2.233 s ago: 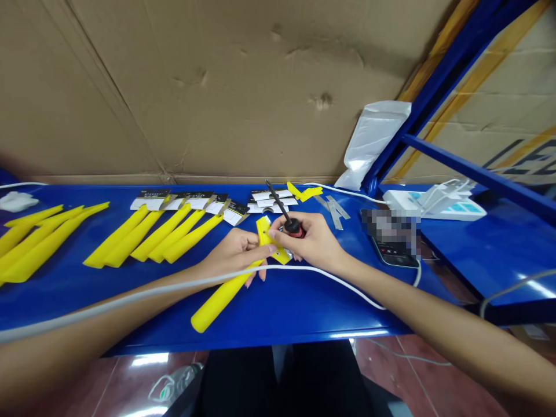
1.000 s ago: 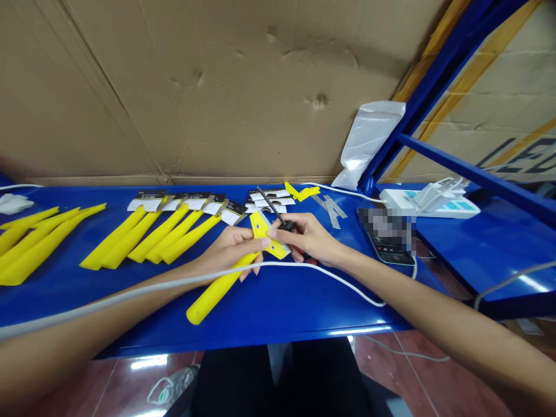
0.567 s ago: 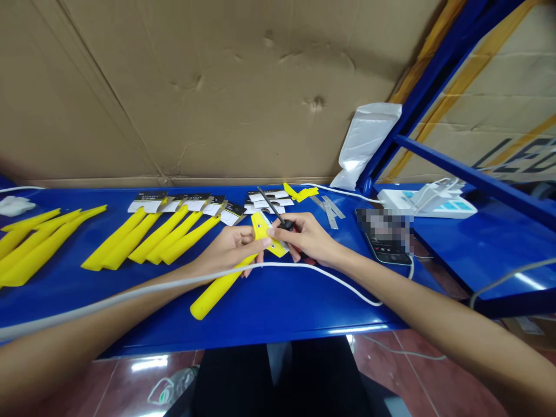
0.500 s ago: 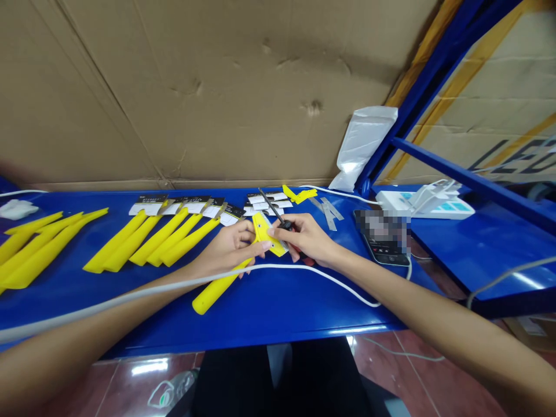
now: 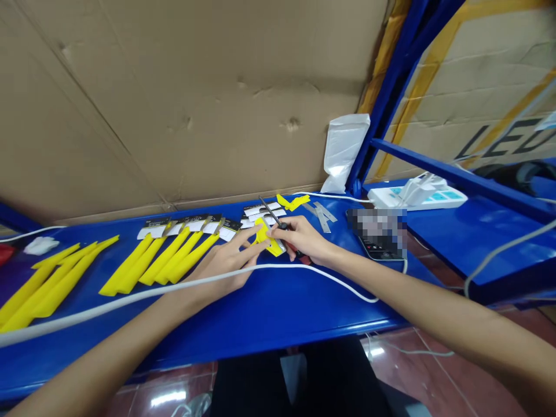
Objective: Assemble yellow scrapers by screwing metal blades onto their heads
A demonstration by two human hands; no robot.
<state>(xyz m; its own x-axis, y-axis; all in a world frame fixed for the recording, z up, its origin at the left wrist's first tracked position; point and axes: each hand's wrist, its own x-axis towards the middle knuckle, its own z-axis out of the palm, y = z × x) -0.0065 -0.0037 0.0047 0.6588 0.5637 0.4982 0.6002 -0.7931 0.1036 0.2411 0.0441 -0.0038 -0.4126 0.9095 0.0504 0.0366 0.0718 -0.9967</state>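
Observation:
A yellow scraper [image 5: 273, 245] with a metal blade along its right edge is between my hands over the blue shelf. My left hand [image 5: 230, 258] is closed on it from the left, thumb and fingers at the head; the handle is hidden by this hand. My right hand [image 5: 304, 238] is closed round a screwdriver [image 5: 270, 209], its dark shaft pointing up and away from me. The fingertips of that hand also touch the scraper head near the blade. Beyond lie black-and-white cards [image 5: 252, 212], small yellow plastic pieces [image 5: 294, 202] and loose metal blades [image 5: 322, 217].
Several yellow scrapers with carded heads [image 5: 150, 260] lie left, beside more yellow handles [image 5: 65, 284]. A white cable [image 5: 143, 294] crosses before my hands. A phone [image 5: 377, 237], a power strip [image 5: 417, 198] and a white pouch [image 5: 345, 150] are right, with cardboard [image 5: 195, 87] behind.
My left hand has shifted its hold further over the scraper, and the handle that stuck out below is now hidden. The right hand keeps the screwdriver. The camera view has turned slightly right.

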